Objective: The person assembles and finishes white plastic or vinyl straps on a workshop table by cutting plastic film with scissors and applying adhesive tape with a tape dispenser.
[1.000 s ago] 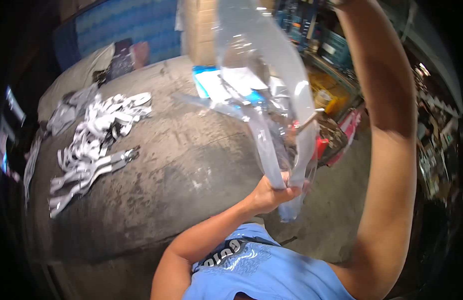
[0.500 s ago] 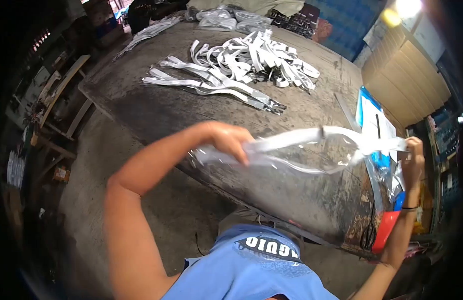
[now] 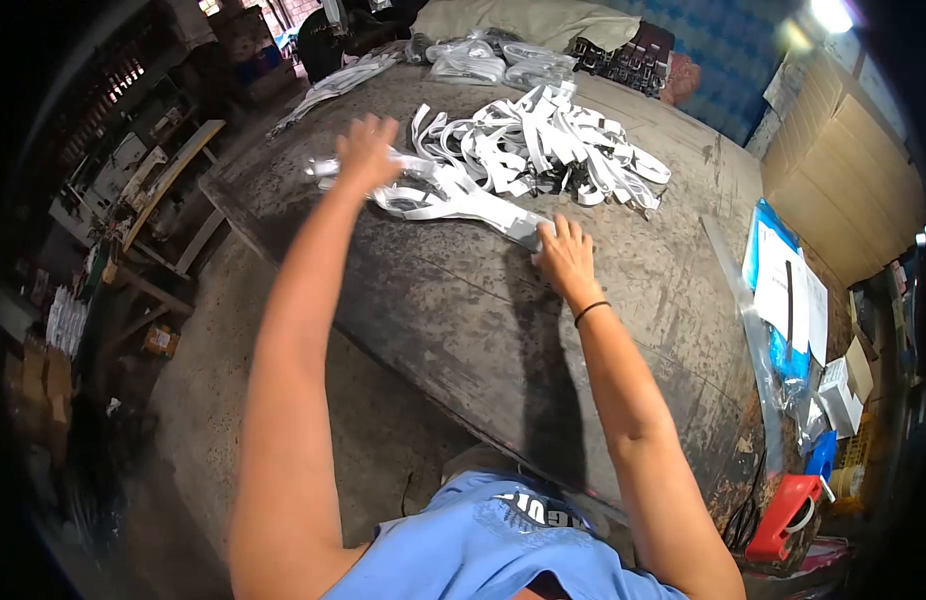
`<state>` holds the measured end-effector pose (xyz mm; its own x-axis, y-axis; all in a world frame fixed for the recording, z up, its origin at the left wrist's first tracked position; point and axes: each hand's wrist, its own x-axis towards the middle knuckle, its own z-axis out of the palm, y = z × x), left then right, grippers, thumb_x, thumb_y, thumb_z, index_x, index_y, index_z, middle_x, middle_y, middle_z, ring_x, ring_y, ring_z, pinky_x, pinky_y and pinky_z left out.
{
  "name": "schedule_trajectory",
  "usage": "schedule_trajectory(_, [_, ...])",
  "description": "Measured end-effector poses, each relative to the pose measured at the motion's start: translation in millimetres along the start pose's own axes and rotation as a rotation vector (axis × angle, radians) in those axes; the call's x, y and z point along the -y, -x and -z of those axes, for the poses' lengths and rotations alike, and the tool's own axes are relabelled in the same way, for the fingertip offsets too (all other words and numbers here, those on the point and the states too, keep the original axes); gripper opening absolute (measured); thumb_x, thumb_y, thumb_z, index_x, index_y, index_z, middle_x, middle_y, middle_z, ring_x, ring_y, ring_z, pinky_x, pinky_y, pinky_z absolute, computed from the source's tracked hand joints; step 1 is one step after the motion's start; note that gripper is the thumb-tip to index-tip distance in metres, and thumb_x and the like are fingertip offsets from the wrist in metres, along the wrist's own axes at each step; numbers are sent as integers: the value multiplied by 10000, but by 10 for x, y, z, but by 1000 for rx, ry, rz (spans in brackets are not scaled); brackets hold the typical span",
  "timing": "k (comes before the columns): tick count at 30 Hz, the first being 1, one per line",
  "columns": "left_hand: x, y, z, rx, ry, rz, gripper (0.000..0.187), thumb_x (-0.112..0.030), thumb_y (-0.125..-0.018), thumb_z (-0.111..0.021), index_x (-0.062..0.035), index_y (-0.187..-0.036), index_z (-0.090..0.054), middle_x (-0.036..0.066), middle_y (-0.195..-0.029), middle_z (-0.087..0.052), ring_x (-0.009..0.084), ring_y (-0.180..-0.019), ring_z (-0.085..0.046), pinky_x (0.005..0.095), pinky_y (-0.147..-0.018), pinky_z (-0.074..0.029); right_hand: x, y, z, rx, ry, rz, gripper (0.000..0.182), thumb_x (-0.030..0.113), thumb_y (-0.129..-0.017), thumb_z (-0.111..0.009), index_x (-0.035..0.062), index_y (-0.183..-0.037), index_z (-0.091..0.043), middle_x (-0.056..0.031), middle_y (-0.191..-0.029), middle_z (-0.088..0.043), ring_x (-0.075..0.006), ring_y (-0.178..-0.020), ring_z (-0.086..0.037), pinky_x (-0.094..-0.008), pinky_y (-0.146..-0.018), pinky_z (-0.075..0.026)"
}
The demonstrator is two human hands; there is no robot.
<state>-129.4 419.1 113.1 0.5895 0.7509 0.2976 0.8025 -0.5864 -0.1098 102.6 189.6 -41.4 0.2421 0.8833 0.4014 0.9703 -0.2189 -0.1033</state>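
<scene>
A flat bundle of white straps [image 3: 461,205] in clear plastic lies on the dark table, on top of similar straps. Over its left end, my left hand [image 3: 366,158] is spread, slightly blurred, fingers apart. My right hand [image 3: 566,258] is at the opposite end, fingers curled over the grey-tipped end of the straps and partly hiding it. Just beyond both hands sits a tangled pile of loose white straps [image 3: 543,140] with black buckles among them.
At the table's [image 3: 443,330] far side are plastic-wrapped strap packs [image 3: 468,62]. On the right lie a metal ruler [image 3: 738,290], a blue plastic packet with papers [image 3: 783,290], a small white box [image 3: 840,400] and a red tape dispenser [image 3: 783,518]. A wooden bench [image 3: 173,185] stands left.
The strap bundle, stretched between my hands near the front edge, has been laid on the straps farther back. Both hands moved away from me; the right also went left. My left hand opened.
</scene>
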Motion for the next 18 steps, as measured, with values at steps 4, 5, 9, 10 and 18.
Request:
schedule_trajectory(4, [-548,1037,-1135,-32,309,-169,804,-490,-820,-663,-97,-1456,-365,220,-1531,-264,422,-1419,-225,535,-1127,-234,9,371,-171,-82,19,-95,595,251,-728,-755,123,-1262,-525,-154,-1345,-476,-368,-1280,-414,-541,-1009,-357])
schedule_trajectory(5, [-690,1333,-1399,17,392,-95,789,-522,-856,-609,-89,-1463,-351,217,-1535,-259,398,-1429,-210,520,-1139,-215,-38,471,-129,-130,17,-122,588,243,-735,-752,124,-1267,-531,-154,-1345,-478,-373,-1306,-391,-543,-1030,-342])
schedule_trajectory(9, [-856,1531,-1389,81,385,-25,692,-534,-919,-518,-79,-1428,-403,217,-1517,-303,366,-1419,-253,479,-1148,-205,-366,1082,124,-171,-231,-111,286,110,-794,-693,85,-1071,-626,-143,-1154,-602,-354,-1130,-535,-454,-926,-444])
schedule_trajectory(10, [-832,1508,-1420,118,348,-29,681,-532,-919,-521,-73,-1412,-426,223,-1505,-325,369,-1416,-261,471,-1148,-208,-478,1252,192,-163,-213,-136,286,110,-794,-693,85,-1071,-626,-143,-1154,-602,-354,-1130,-535,-454,-926,-444])
schedule_trajectory(18, [-716,1394,-1548,59,331,-126,574,-451,-915,-563,-62,-1335,-514,204,-1426,-441,363,-1339,-386,476,-1098,-295,-1554,2994,1581,-227,-58,-674,165,215,-863,-660,59,-811,-639,-131,-833,-631,-334,-825,-577,-432,-738,-466])
